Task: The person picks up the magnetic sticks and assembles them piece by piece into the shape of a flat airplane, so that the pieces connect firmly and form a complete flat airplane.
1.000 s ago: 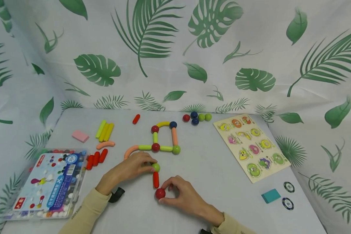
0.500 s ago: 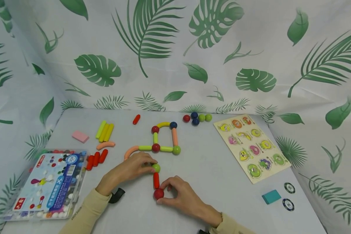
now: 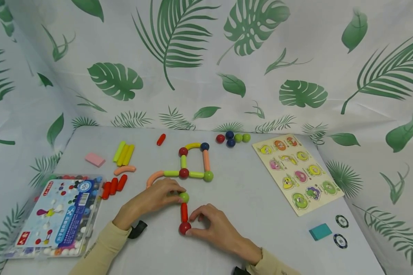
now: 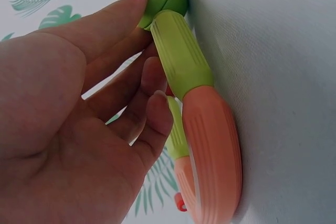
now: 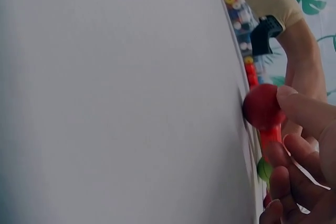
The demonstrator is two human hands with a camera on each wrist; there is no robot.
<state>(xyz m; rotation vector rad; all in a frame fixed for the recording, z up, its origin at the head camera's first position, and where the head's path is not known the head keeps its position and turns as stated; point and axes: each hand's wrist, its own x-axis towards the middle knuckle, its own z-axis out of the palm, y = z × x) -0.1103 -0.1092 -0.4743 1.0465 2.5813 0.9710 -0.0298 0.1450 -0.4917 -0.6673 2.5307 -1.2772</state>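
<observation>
In the head view my left hand pinches a light-green ball. The left wrist view shows a green rod and a curved salmon rod leading off that ball, mostly hidden by the hand in the head view. A short red rod runs from the green ball toward me and meets a red ball. My right hand holds the red ball at its right side, thumb on it and forefinger beside the red rod. Farther back lies a joined loop of rods and balls.
Loose red, blue and green balls sit at the back. Yellow rods, red rods and a pink block lie left, near a clear parts box. Rightward are a fruit puzzle board, teal block and two round chips.
My right hand has brought the red ball slightly left, against the near end of the red rod. The left hand stays at the green ball.
</observation>
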